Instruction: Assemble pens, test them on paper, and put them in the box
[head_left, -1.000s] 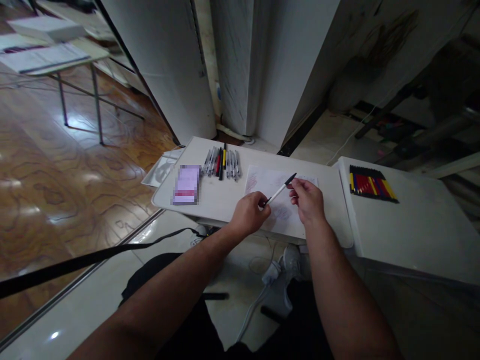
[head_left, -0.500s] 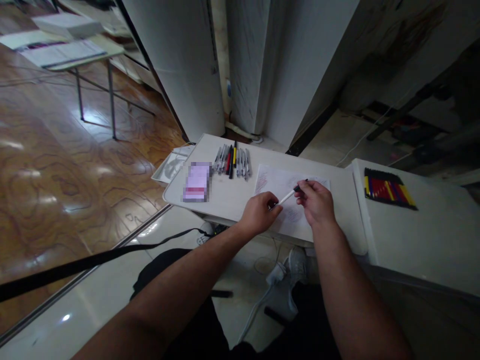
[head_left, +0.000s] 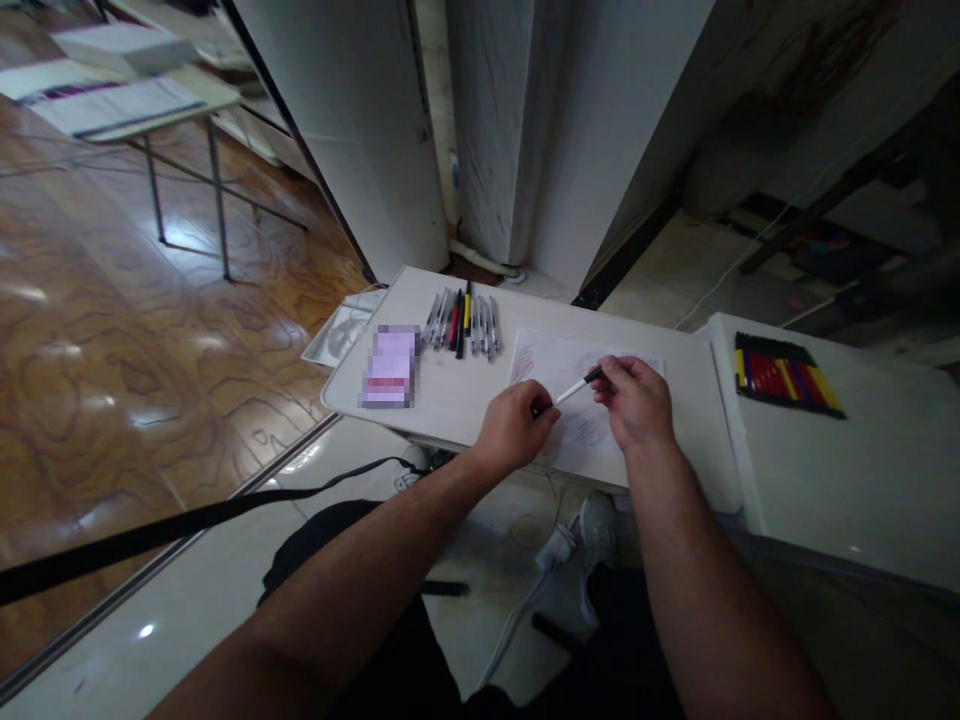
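A white pen with black ends (head_left: 574, 390) slants above the scribbled paper (head_left: 574, 455). My left hand (head_left: 517, 420) pinches its lower end, while the fingers of my right hand (head_left: 634, 395) are closed on its upper black end. Whether that black end is a cap I cannot tell. Both hands hover over the near part of the small white table (head_left: 457, 400). Left of the paper lies a row of pens (head_left: 461, 325), several clear, with red, black and yellow ones among them. A pixelated lilac rectangle (head_left: 390, 368) sits at the table's left end.
On the white surface to the right (head_left: 885, 470) lies a row of black, red, yellow and blue pens (head_left: 787, 375). A power strip with a white cable (head_left: 555, 548) is on the floor by my shoe (head_left: 598, 530). A black strap (head_left: 225, 515) crosses at left.
The camera view has shifted slightly. Both hands keep hold of the pen, and its black upper end sits a little differently in the right fingers.
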